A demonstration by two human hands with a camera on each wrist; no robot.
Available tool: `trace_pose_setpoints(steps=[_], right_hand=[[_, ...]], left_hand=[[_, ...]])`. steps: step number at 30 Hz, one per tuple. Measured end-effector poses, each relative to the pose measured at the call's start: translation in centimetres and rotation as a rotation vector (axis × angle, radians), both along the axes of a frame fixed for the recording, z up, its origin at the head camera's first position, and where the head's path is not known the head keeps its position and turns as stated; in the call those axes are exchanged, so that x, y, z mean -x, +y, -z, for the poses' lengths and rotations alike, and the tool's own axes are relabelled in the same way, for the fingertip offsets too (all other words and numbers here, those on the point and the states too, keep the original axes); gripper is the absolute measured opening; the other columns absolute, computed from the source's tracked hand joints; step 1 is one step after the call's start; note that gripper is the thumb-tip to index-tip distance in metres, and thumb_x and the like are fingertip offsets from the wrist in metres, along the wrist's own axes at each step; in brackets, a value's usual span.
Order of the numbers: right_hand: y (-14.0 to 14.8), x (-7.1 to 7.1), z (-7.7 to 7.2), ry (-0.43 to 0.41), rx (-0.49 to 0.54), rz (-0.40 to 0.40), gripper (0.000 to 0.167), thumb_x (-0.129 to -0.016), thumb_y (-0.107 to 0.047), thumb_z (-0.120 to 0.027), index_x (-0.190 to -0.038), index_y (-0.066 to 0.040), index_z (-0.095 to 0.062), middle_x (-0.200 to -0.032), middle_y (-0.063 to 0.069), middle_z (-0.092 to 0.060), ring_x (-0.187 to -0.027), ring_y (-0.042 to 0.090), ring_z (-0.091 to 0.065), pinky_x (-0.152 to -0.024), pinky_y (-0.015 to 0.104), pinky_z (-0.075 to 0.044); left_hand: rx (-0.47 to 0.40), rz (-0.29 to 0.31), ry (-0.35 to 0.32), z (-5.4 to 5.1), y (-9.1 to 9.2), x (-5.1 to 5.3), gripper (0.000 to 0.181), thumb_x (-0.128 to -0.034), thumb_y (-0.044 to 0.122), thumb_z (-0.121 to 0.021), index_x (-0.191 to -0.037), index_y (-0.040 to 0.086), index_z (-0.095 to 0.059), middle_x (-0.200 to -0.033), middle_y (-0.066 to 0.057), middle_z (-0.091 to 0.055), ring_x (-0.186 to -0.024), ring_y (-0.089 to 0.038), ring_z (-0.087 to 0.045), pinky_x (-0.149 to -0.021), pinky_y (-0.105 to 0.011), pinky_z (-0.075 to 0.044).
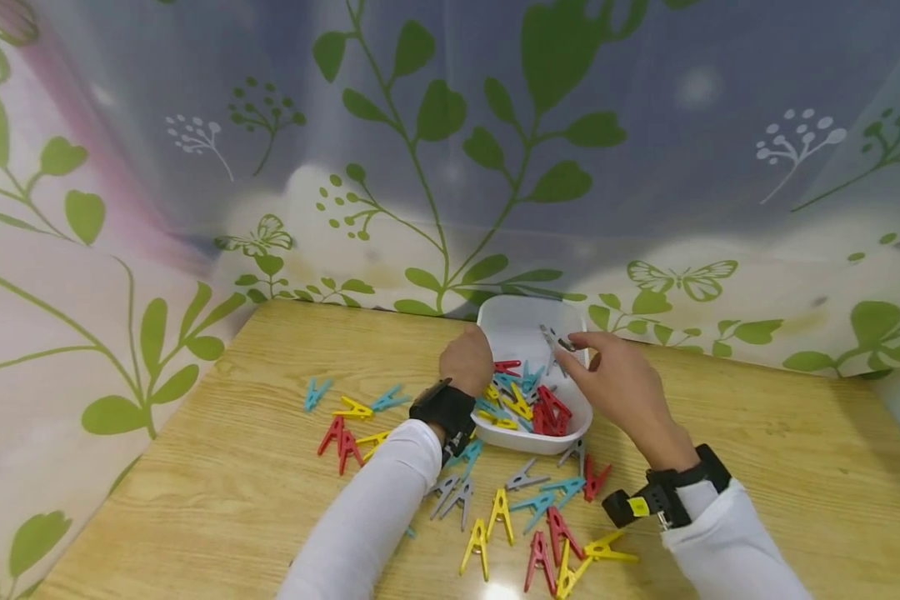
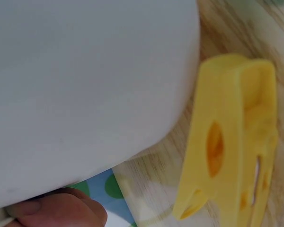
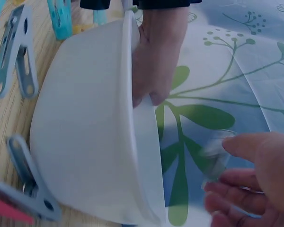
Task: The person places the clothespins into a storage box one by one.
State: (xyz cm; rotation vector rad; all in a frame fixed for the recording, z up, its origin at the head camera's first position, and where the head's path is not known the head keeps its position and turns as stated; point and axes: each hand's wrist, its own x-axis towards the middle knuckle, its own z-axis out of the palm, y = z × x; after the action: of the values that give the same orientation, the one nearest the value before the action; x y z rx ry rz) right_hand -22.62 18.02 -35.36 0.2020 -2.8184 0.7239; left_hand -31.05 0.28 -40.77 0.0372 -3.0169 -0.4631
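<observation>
A white plastic basket point(image 1: 528, 446) stands on the table against the patterned cloth. Inside lie loose red, yellow, blue and grey clothespins, such as a red clothespin point(image 1: 553, 408). My left hand point(image 1: 467, 360) grips the basket's left rim, and its fingertips are largely hidden in the head view. The left wrist view shows its finger point(image 2: 61, 210) against the white wall. Over the basket's right side, my right hand point(image 1: 626, 387) pinches a grey clothespin point(image 1: 548, 336) between thumb and fingers. This clothespin point(image 3: 215, 153) is blurred in the right wrist view.
Several clothespins lie on the wooden table point(image 1: 217, 450) in front of the basket, among them a yellow clothespin point(image 1: 500, 515) and a grey clothespin point(image 1: 525, 475). More are at the left, including a blue clothespin point(image 1: 316, 393). A leaf-patterned cloth point(image 1: 450, 167) hangs behind.
</observation>
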Motion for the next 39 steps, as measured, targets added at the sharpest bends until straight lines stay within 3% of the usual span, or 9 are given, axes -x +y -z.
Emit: trace_pose_setpoints(steps=[6, 12, 17, 21, 26, 33, 39], right_hand=[[-0.1, -0.1, 0.6, -0.037, 0.033, -0.041, 0.045, -0.096, -0.037, -0.056, -0.128, -0.005, -0.059, -0.109, 0.012, -0.063, -0.075, 0.02, -0.057, -0.052, 0.031, -0.042], [1.2, -1.1, 1.5, -0.007, 0.071, -0.08, 0.034, -0.098, -0.027, -0.054, -0.121, -0.004, -0.062, -0.11, 0.012, -0.059, -0.072, 0.018, -0.051, -0.058, 0.033, -0.041], [3.3, -2.5, 2.6, 0.009, 0.137, -0.18, 0.025, -0.099, -0.023, -0.054, -0.115, -0.008, -0.065, -0.102, 0.004, -0.06, -0.073, 0.015, -0.051, -0.059, 0.032, -0.042], [5.3, -3.8, 3.8, -0.042, 0.175, -0.26, 0.017, -0.098, -0.013, -0.052, -0.108, -0.011, -0.066, -0.098, 0.002, -0.062, -0.074, 0.012, -0.054, -0.06, 0.029, -0.045], [6.9, -4.5, 5.3, -0.166, 0.14, -0.336, 0.021, -0.094, 0.001, -0.051, -0.104, -0.011, -0.065, -0.101, 0.001, -0.062, -0.077, 0.009, -0.053, -0.065, 0.028, -0.046], [6.8, -4.7, 7.0, -0.251, 0.116, -0.55, 0.038, -0.086, 0.013, -0.053, -0.112, -0.012, -0.064, -0.113, 0.001, -0.057, -0.088, 0.011, -0.053, -0.07, 0.027, -0.046], [6.6, -5.0, 7.4, -0.239, 0.069, -0.548, 0.036, -0.084, 0.008, -0.059, -0.111, -0.015, -0.064, -0.111, -0.003, -0.06, -0.091, 0.011, -0.055, -0.075, 0.029, -0.048]], left_hand=[[-0.012, 0.025, 0.021, 0.1, -0.1, -0.1, 0.023, -0.0944, 0.014, -0.058, -0.112, -0.001, -0.057, -0.069, -0.012, -0.063, -0.061, -0.027, -0.063, -0.053, -0.038, -0.051], [-0.018, 0.023, 0.046, 0.2, -0.3, -0.1, 0.022, -0.0943, 0.013, -0.058, -0.111, -0.001, -0.057, -0.069, -0.012, -0.064, -0.061, -0.027, -0.064, -0.054, -0.038, -0.052], [-0.033, 0.022, 0.036, 0.2, -0.3, -0.1, 0.021, -0.0944, 0.012, -0.057, -0.111, -0.001, -0.057, -0.071, -0.013, -0.064, -0.062, -0.028, -0.064, -0.054, -0.039, -0.052], [-0.027, 0.025, 0.03, 0.1, -0.3, -0.1, 0.021, -0.0946, 0.012, -0.056, -0.111, -0.001, -0.056, -0.072, -0.012, -0.065, -0.063, -0.028, -0.065, -0.054, -0.039, -0.052], [-0.03, 0.023, 0.023, 0.1, -0.3, 0.0, 0.021, -0.0949, 0.013, -0.056, -0.112, -0.001, -0.056, -0.07, -0.012, -0.064, -0.063, -0.028, -0.064, -0.054, -0.039, -0.052], [-0.022, 0.026, 0.014, 0.2, -0.2, 0.1, 0.023, -0.0958, 0.013, -0.054, -0.114, -0.002, -0.056, -0.071, -0.013, -0.065, -0.064, -0.028, -0.065, -0.055, -0.039, -0.053], [-0.033, 0.031, -0.015, 0.1, -0.2, 0.2, 0.026, -0.0964, 0.013, -0.053, -0.117, -0.002, -0.054, -0.075, -0.013, -0.066, -0.067, -0.029, -0.066, -0.057, -0.04, -0.053]])
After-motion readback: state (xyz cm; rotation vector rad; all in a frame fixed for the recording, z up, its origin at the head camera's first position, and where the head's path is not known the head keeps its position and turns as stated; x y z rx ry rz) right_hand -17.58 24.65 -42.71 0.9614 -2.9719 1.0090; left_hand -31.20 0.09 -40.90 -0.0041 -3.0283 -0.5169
